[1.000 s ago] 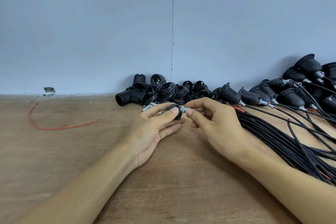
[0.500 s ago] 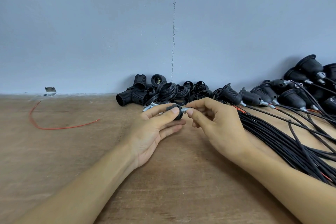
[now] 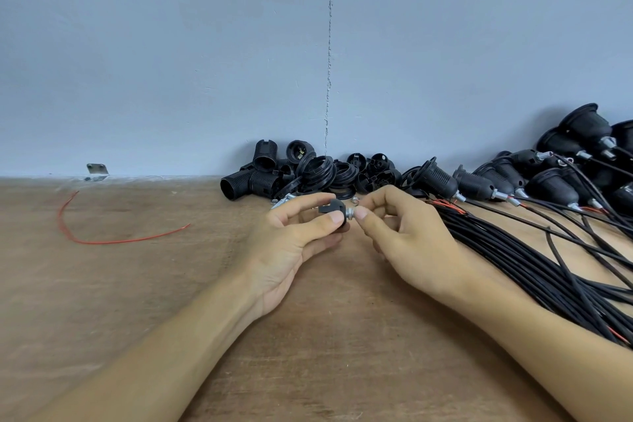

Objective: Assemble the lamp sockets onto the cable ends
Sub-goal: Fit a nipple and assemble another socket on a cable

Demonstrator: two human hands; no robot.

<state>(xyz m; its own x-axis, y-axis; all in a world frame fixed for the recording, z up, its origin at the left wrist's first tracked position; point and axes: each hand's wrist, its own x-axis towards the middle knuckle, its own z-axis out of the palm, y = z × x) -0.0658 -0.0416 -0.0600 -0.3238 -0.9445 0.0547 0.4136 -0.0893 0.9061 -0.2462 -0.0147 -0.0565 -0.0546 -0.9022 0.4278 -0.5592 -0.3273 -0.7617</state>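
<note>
1. My left hand [image 3: 291,243] pinches a small black socket cap [image 3: 333,210] between thumb and forefinger. It holds the cap just above the wooden table [image 3: 171,284], in front of the pile of loose socket parts [image 3: 308,171] by the wall.
2. My right hand [image 3: 407,236] pinches a tiny silver fitting [image 3: 350,213] between thumb and fingertip. The fitting touches the cap's right end. I cannot tell whether it is threaded in yet or only set against the hole.
3. I judge the cap to be light, hard plastic, smooth and rounded, so it could twist in a loose pinch. I would hold it across its widest part, leaving the end hole free.
4. The fitting looks like metal, slick, and small enough to roll away if dropped. I would use fingertips only, gripping its collar, and turn it in short steps.
5. No cable is in either hand. The black cables [image 3: 531,260] lie bundled to the right, limp and probably a little springy. I would take one close to its tip, where thin red strands show.
6. Finished sockets [image 3: 479,181] already sit on cable ends at the far right, so I judge the batch partly done.
7. A loose red wire [image 3: 102,240] lies well off to the left, with a metal bracket [image 3: 97,168] at the wall.
</note>
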